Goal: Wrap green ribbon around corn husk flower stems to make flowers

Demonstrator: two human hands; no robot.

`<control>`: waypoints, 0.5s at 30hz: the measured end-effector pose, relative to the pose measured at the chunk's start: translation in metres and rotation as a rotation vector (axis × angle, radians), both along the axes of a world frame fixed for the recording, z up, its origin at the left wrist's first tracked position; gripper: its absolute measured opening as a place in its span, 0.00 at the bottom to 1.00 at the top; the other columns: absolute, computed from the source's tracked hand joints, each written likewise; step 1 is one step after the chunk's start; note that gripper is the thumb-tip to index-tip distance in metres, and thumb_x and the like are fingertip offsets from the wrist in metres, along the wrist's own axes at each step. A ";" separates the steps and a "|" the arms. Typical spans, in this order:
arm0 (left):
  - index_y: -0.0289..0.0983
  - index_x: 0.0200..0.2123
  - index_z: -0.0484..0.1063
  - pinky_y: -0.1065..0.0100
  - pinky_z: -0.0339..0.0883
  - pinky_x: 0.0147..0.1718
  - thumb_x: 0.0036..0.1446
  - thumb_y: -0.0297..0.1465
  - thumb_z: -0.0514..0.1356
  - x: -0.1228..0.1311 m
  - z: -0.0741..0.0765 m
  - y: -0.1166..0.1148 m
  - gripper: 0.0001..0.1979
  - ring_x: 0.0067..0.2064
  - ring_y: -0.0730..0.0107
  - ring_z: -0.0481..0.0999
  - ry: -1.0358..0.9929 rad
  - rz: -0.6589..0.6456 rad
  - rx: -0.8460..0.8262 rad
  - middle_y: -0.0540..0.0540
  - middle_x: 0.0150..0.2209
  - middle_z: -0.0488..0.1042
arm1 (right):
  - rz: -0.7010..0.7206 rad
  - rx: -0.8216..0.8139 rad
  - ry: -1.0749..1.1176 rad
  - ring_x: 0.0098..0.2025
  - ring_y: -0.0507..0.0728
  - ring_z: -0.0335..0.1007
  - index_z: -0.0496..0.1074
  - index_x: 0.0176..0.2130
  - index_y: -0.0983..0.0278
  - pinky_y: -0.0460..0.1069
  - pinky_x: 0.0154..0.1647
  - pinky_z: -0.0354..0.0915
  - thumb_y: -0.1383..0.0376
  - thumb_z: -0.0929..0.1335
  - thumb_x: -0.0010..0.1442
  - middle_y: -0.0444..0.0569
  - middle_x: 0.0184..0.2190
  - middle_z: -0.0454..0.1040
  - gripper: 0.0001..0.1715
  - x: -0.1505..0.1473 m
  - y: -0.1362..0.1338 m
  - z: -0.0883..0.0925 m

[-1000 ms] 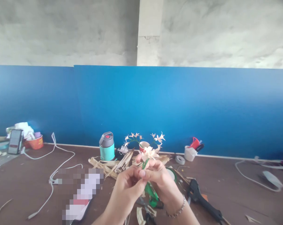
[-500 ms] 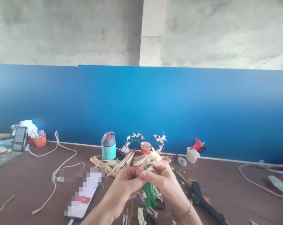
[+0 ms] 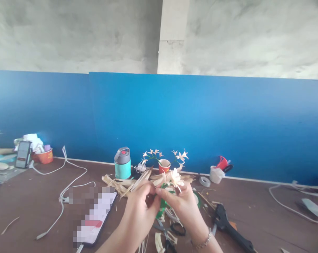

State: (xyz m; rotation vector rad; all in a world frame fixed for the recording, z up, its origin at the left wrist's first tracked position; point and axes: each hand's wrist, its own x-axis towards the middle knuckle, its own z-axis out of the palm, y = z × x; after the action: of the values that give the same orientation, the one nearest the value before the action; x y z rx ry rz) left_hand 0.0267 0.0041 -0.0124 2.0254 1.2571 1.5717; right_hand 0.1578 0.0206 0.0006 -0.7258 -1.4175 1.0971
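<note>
Both my hands meet in front of me, fingertips close together. My right hand (image 3: 184, 207) is closed round the lower part of a white artificial flower (image 3: 176, 178), whose petals stand above the fingers. My left hand (image 3: 143, 207) is closed in a pinch beside the right thumb; what lies between its fingers is hidden. A green strip (image 3: 161, 206), like tape, shows between and below the hands. Behind my right hand part of a green roll (image 3: 199, 201) is visible. Scissors (image 3: 164, 230) lie on the table under my wrists, among pale dried husk scraps (image 3: 158, 242).
A red paper cup (image 3: 164, 166) with flower sprays stands behind my hands, over dried husks (image 3: 119, 184). Left are a teal flask (image 3: 122, 168), a phone (image 3: 98, 218) and a white cable (image 3: 74, 182). Right are a glue gun (image 3: 230, 226), a tape roll (image 3: 204, 181) and a white cup (image 3: 216, 174).
The white flower has tilted and turned more toward me. My left hand has turned, and its fingers have drawn in. Less green strip hangs below, and the green roll shows more.
</note>
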 end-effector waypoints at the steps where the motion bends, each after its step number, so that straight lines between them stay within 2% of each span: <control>1: 0.37 0.22 0.63 0.72 0.60 0.24 0.54 0.25 0.55 0.000 0.000 0.000 0.09 0.25 0.72 0.68 0.017 0.011 0.020 0.50 0.24 0.68 | -0.013 0.002 -0.008 0.33 0.57 0.74 0.78 0.30 0.63 0.50 0.35 0.70 0.65 0.74 0.49 0.46 0.25 0.78 0.05 -0.001 0.000 0.001; 7: 0.37 0.20 0.65 0.72 0.60 0.25 0.53 0.25 0.56 0.000 0.001 -0.001 0.10 0.28 0.70 0.69 -0.076 -0.014 0.037 0.49 0.26 0.69 | -0.015 0.003 0.001 0.32 0.57 0.73 0.76 0.31 0.63 0.52 0.36 0.70 0.63 0.74 0.50 0.46 0.26 0.77 0.07 -0.003 -0.001 0.003; 11: 0.37 0.20 0.68 0.72 0.56 0.22 0.52 0.32 0.61 -0.001 0.005 0.001 0.11 0.24 0.73 0.64 -0.300 -0.143 -0.210 0.50 0.25 0.68 | 0.071 0.010 -0.015 0.35 0.56 0.71 0.75 0.32 0.64 0.51 0.40 0.67 0.60 0.73 0.52 0.48 0.30 0.76 0.09 0.003 0.001 0.003; 15: 0.36 0.20 0.69 0.73 0.50 0.20 0.48 0.37 0.65 -0.003 0.011 0.001 0.12 0.21 0.77 0.58 -0.545 -0.221 -0.416 0.52 0.22 0.66 | 0.147 -0.080 -0.103 0.34 0.53 0.67 0.74 0.35 0.63 0.47 0.36 0.64 0.56 0.70 0.56 0.46 0.31 0.73 0.12 0.008 0.002 0.006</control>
State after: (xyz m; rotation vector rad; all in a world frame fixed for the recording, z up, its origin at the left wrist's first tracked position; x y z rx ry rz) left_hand 0.0236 0.0054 -0.0019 1.3096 0.9997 1.4649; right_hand 0.1659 0.0226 0.0065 -0.7534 -1.5403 1.2511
